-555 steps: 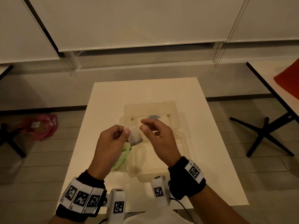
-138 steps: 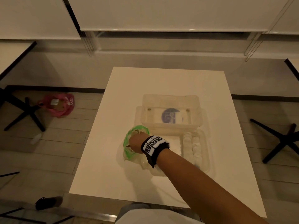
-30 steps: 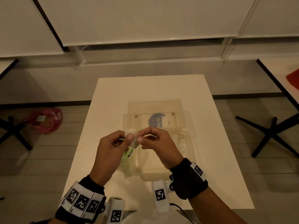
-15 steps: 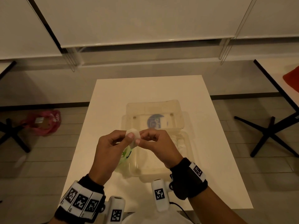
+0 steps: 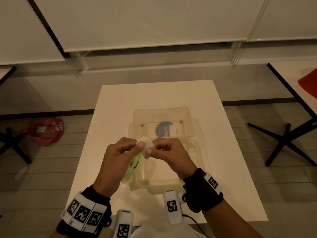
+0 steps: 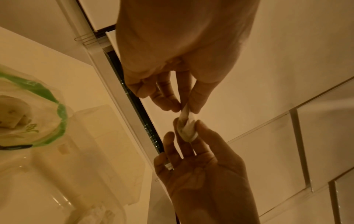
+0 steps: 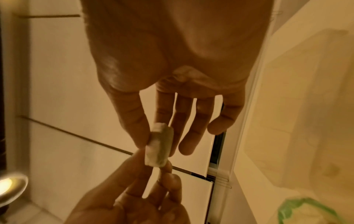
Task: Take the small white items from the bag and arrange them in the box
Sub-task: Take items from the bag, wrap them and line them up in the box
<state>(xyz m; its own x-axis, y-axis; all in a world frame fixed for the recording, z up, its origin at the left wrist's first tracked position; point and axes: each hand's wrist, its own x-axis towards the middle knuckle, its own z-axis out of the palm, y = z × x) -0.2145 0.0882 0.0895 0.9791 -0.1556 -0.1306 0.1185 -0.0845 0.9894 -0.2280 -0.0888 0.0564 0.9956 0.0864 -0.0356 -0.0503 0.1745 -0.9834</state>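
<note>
Both hands meet above the box [image 5: 197,146]: left hand [image 5: 118,155] and right hand [image 5: 173,155] pinch one white pad [image 5: 145,146]. Left wrist view: thin, soft, bending pad [image 6: 186,125], bag [image 6: 38,115] below. Right wrist view: pad [image 7: 159,148] seems featherlight; its edges look best to hold.

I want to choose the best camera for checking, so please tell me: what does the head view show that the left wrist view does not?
Only the head view shows the whole open clear box with its blue label, the table, and a pink bag on the floor. Only the left wrist view looks into the green-rimmed bag and shows white items inside. Both show the left hand and right hand pinching one small white pad together.
</note>
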